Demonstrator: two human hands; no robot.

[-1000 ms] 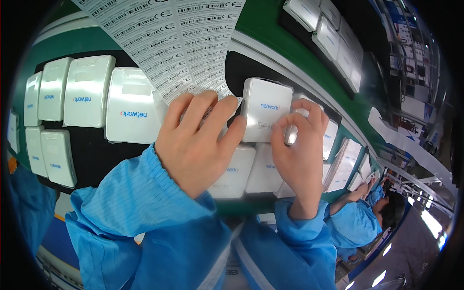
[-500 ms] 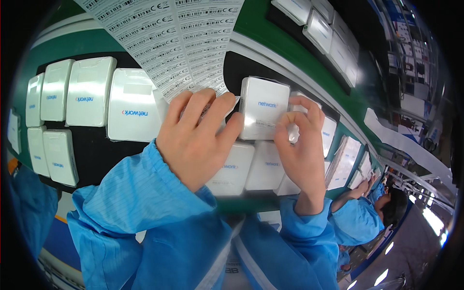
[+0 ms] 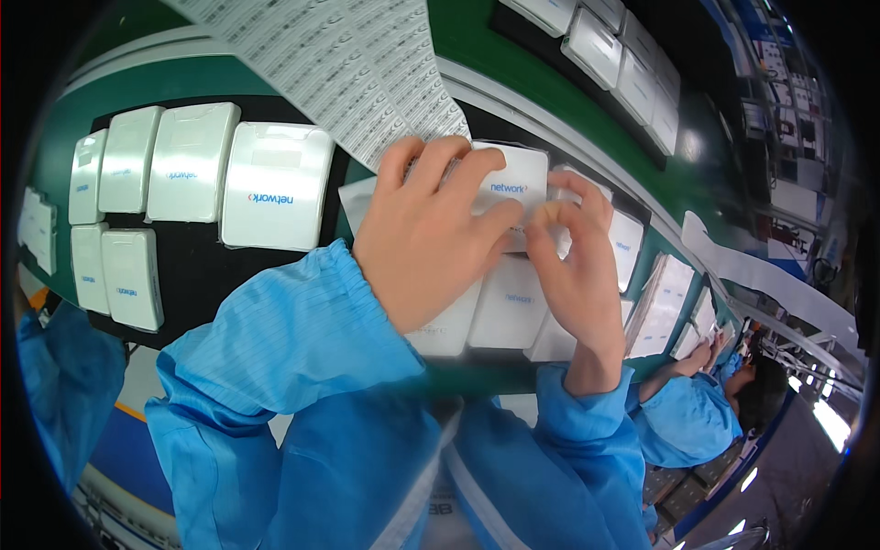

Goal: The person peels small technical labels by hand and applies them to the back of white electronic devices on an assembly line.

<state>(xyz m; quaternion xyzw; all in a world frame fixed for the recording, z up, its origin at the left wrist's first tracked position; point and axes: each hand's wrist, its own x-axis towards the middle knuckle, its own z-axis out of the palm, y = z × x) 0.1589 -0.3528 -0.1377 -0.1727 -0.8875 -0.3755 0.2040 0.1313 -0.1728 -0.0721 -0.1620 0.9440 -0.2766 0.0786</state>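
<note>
A sheet of printed labels (image 3: 344, 78), white with rows of barcodes, runs down to my left hand (image 3: 426, 238). The curled left fingers are closed on its lower end, and their tips reach over the left part of a white square box (image 3: 525, 167) with a glossy wrap. At that box's right edge is my right hand (image 3: 582, 270), thumb and index finger pinched together. Whatever sits in that pinch, if anything, is too small to make out. Below both hands lie more white boxes (image 3: 506, 307), partly covered by the hands.
On the left, several wrapped white boxes (image 3: 278, 188) stand in rows on a black mat (image 3: 188, 261). Another group of boxes (image 3: 632, 87) lies beyond a pale rail at the far right. A co-worker in a blue sleeve (image 3: 683, 422) handles boxes to my right.
My left hand has moved right with the label sheet, from beside the box to over its left part. The right hand stays pinched at the box's right edge. The view has shifted slightly.
</note>
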